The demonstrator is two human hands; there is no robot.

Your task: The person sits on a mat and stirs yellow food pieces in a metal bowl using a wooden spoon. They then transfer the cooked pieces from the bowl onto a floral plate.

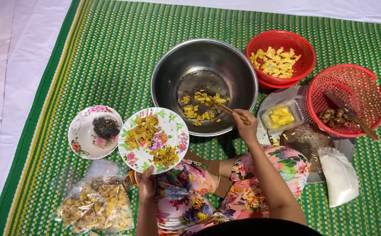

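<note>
Clear bags (95,206) – beside floral plate (154,140)

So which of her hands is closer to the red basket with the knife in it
Right. The right hand holds a utensil over the steel bowl, just left of the red basket. The left hand holds the floral plate, far across.

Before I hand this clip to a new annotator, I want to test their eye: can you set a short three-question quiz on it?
1. True or false: the left hand holds the flowered plate.
2. Where does the wooden stick's tip rest? A) steel bowl B) red basket
3. What lies in the small flowered bowl?

Key: 1 true. 2 A; the right hand holds it. 3 A heap of dark seeds.
</note>
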